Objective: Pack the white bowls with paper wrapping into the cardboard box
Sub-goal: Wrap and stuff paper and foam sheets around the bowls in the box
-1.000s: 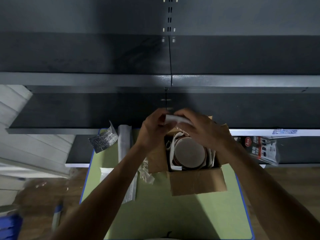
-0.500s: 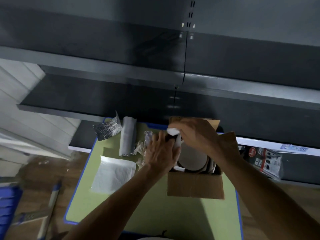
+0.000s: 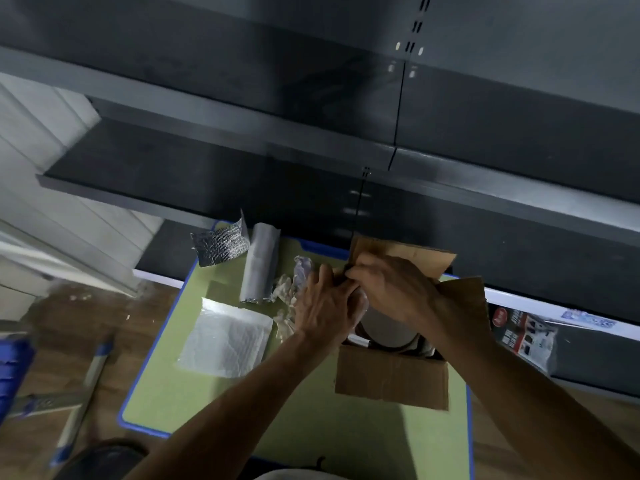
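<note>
Where the left hand [image 3: 323,306] and right hand [image 3: 393,292] meet over the cardboard box [image 3: 391,379], curled fingers seemingly pinch paper wrapping [image 3: 362,304] above a white bowl [image 3: 388,329].

Matt brown cardboard box [image 3: 391,379], crinkled silver foil sheet [image 3: 220,245], translucent bubble-wrap pouch [image 3: 227,339], matt green tabletop [image 3: 311,420]
</note>
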Demonstrator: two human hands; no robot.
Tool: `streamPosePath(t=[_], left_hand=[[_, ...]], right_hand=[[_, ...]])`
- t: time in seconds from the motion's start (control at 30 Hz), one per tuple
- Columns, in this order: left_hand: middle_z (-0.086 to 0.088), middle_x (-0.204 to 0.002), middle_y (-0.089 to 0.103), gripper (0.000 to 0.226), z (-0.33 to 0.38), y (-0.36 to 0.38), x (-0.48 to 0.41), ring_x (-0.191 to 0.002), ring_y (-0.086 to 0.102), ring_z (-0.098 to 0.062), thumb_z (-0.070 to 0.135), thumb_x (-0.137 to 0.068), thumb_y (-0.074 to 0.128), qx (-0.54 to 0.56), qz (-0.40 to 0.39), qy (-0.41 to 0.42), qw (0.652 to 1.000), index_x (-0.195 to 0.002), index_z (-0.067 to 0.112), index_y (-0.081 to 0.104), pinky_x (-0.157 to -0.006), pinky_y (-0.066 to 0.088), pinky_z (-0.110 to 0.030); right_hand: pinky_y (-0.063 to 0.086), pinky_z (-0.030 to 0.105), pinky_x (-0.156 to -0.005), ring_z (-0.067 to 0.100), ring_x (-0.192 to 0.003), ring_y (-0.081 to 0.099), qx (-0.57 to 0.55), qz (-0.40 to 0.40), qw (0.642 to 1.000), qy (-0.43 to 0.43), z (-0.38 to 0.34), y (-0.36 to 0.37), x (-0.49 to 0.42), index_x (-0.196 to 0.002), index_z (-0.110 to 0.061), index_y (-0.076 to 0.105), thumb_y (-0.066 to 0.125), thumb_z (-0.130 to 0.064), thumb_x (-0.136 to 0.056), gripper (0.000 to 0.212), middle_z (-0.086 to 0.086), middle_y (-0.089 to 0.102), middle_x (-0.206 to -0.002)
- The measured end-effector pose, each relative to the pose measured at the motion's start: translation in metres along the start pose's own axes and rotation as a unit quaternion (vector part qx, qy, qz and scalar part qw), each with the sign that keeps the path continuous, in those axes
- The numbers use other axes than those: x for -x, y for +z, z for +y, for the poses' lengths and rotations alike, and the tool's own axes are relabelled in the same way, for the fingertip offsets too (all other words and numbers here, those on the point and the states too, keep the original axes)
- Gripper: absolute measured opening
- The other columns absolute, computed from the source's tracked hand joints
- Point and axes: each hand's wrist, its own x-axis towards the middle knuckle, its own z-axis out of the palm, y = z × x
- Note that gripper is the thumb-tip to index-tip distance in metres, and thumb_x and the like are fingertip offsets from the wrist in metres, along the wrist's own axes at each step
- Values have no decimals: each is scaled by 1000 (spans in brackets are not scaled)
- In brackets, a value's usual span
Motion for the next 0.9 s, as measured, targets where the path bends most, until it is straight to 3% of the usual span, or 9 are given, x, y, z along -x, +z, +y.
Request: streamPosePath(t=[0.07, 0.13, 0.23, 0.3, 0.4, 0.5, 0.6, 0.73, 0.9], left_hand=[[-4, -110, 45, 38, 0, 4, 1, -95, 41, -21, 52, -96, 31, 26, -11, 4, 1000, -121, 32, 52, -73, 42, -30], [-2, -111, 46, 33, -1, 9, 3, -94, 41, -18, 47, -99, 34, 54, -16, 13, 998, -123, 30, 48, -74, 45, -30], [-4, -105, 48, 27, 0, 7, 5, -84, 41, -13, 36, -100, 44, 102, 6, 9, 995, -122, 23, 53, -69, 44, -26], [-5, -103, 52, 32, -2, 2, 6, -81, 48, -14, 35, -99, 38, 109, 8, 13, 994, -121, 22, 58, -69, 44, -25], [-5, -103, 54, 36, -4, -3, 4, -84, 57, -19, 34, -96, 37, 114, 5, -1, 993, -118, 20, 60, -65, 41, -25], [-4, -104, 54, 32, -1, -2, 5, -85, 57, -17, 33, -97, 42, 105, 4, -11, 994, -121, 20, 58, -67, 41, -24], [-1, -104, 54, 32, -2, -2, 6, -83, 56, -13, 33, -96, 43, 117, 8, -8, 993, -123, 24, 56, -67, 46, -23], [1, -100, 56, 29, -6, -8, 9, -73, 52, -8, 34, -98, 45, 125, 11, 1, 992, -124, 26, 53, -61, 46, -20], [-4, -98, 58, 46, 0, -13, 5, -71, 61, -17, 39, -94, 22, 67, 14, -4, 998, -119, 18, 55, -56, 41, -23]], right_hand=[[45, 30, -62, 17, -88, 60, 11, 3, 1000, -3, -2, -1, -3, -113, -19, 58, 61, -12, -86, 28, -1, 57, -102], [37, 28, -57, 17, -81, 63, 47, 7, 999, 7, -7, 1, -8, -120, -17, 47, 62, -11, -87, 37, 1, 63, -97], [37, 25, -56, 14, -74, 60, 45, 0, 999, 8, -11, 8, -11, -108, -20, 49, 64, -12, -86, 27, -2, 61, -93], [38, 24, -55, 13, -71, 57, 4, 18, 1000, 5, -6, 7, -11, -100, -21, 53, 64, -15, -86, 19, -5, 54, -98], [42, 31, -53, 18, -67, 54, -68, 42, 996, 33, 1, -6, -8, -111, -20, 49, 60, -18, -89, 24, -4, 43, -108], [40, 35, -50, 22, -66, 55, -35, 72, 997, 5, 2, -8, -7, -100, -17, 51, 65, -9, -82, 24, 1, 52, -97], [36, 30, -51, 19, -74, 54, 10, 80, 997, -5, 1, 6, -12, -84, -19, 54, 73, -9, -72, 24, -1, 58, -81], [33, 22, -55, 13, -84, 55, 5, 82, 997, 12, 1, 20, -5, -99, -23, 51, 76, -14, -73, 36, -3, 61, -86], [46, 29, -61, 11, -89, 53, -70, 118, 990, 16, 5, 14, 1, -97, -23, 57, 69, -12, -80, 24, -7, 59, -92]])
